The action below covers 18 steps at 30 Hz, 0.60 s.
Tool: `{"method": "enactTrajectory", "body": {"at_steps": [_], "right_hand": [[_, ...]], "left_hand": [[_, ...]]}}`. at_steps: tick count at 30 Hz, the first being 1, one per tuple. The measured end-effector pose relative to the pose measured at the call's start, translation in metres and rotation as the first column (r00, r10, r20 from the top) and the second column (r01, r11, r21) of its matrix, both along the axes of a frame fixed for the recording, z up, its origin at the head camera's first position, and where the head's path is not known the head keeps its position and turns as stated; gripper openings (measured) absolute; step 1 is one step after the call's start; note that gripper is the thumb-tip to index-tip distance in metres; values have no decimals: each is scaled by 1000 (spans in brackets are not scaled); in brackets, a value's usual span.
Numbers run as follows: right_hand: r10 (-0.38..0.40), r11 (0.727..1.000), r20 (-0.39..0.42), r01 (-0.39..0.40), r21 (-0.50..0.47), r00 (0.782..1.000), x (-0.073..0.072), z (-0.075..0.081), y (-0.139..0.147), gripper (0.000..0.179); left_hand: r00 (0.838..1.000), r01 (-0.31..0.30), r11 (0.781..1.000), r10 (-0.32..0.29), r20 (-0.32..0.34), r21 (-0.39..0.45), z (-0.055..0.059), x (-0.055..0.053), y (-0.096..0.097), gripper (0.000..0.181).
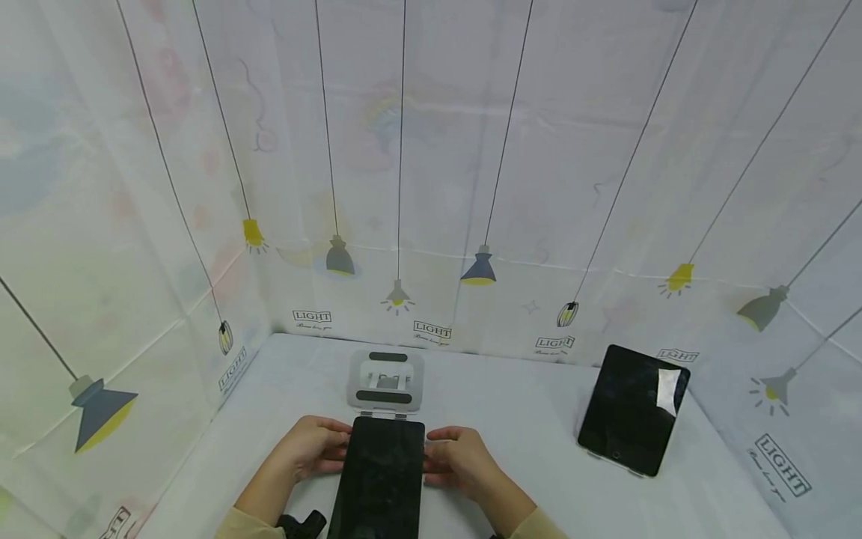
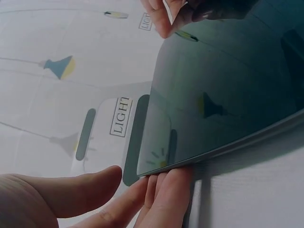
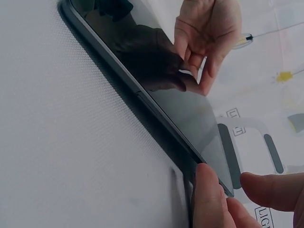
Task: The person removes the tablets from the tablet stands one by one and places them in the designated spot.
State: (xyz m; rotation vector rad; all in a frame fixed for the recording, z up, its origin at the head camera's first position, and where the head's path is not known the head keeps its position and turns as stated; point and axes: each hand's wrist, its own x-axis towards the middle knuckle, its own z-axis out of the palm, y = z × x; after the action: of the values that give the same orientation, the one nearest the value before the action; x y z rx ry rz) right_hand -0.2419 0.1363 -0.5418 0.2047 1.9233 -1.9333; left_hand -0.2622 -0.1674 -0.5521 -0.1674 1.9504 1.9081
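Note:
A black tablet (image 1: 381, 471) lies at the bottom middle of the head view, its far edge against a hinged light-grey stand (image 1: 352, 382). Dark pads cross the stand's plate. My left hand (image 1: 315, 447) touches the tablet's left edge near a far corner. In the left wrist view its fingertips (image 2: 173, 185) are against the edge, the thumb apart from the screen. On the opposite side, my right hand (image 1: 465, 462) touches the right edge. Its fingers (image 3: 207, 190) meet the side near the other far corner, the thumb also apart. What lies under the tablet is hidden.
A second black tablet (image 1: 633, 412), with a round button and a white patch (image 1: 668, 391), leans tilted at the right. White cloth covers the table (image 1: 512, 419). A curtain (image 1: 431, 187) printed with hanging lamps stands behind and at both sides.

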Motion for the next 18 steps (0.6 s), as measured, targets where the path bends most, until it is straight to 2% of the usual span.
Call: {"method": "enactTrajectory", "body": {"at_steps": [11,18], "right_hand": [[8,999,42,-7,-34,999,1,-3,7,47],[30,998,64,-26,-60,997,1,-4,12,51]], "left_hand": [[999,45,999,-45,14,9,4,1,-4,42],[999,13,998,-10,41,-55,10,0,-7,41]]}}
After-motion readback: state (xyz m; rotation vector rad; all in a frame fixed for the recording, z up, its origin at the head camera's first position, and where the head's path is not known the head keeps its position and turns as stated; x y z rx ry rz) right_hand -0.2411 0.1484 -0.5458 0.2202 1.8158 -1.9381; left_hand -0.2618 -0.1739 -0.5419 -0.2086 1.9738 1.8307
